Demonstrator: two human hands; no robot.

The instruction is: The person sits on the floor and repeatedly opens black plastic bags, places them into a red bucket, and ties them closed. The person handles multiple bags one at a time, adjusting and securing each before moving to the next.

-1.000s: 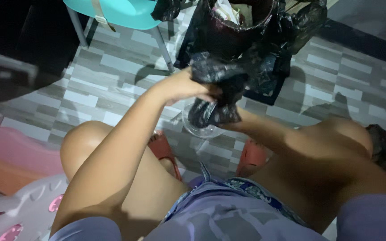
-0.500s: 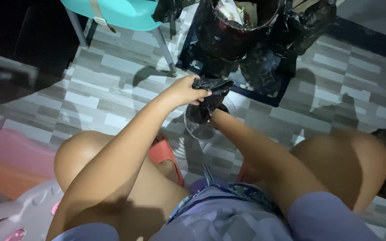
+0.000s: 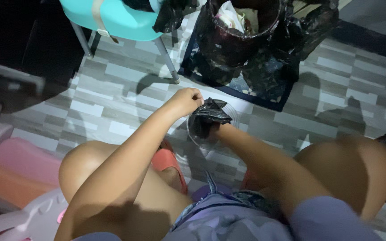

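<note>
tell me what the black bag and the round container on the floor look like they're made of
Black bag: thin plastic film, likely; it crumples into sharp glossy folds where the left hand pinches it.
Round container: clear plastic or glass, hard to say which; the floor tiles show through its shiny rim.

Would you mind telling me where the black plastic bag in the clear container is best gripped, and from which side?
Probably the crumpled top edge of the black plastic bag, taken from above. It bunches up over the rim of the clear container, where the left hand pinches it; the right hand is inside the bag.
</note>
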